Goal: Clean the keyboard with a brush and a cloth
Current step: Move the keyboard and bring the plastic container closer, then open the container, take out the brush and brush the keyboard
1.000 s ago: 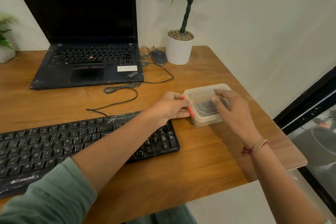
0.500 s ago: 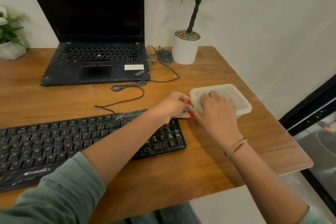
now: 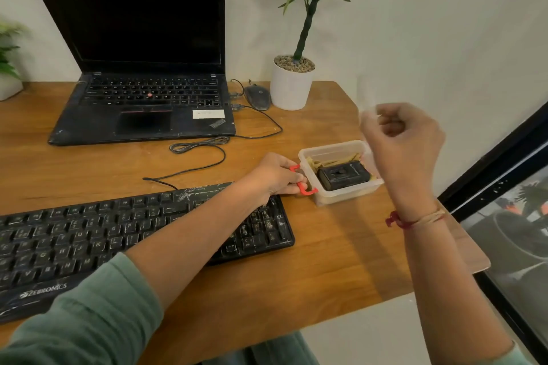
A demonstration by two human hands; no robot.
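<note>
Keyboard (image 3: 74, 246) beside box (image 3: 332, 154) holding black object (image 3: 344, 178); left hand (image 3: 275, 175) grips red clasp (image 3: 304, 191), right hand (image 3: 406, 142) pinches lid (image 3: 367, 107).

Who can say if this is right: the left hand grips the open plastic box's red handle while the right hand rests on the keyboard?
No. The head view shows the right hand raised above the plastic box, holding its lid, off the keyboard; the left hand grips the red handle.
</note>
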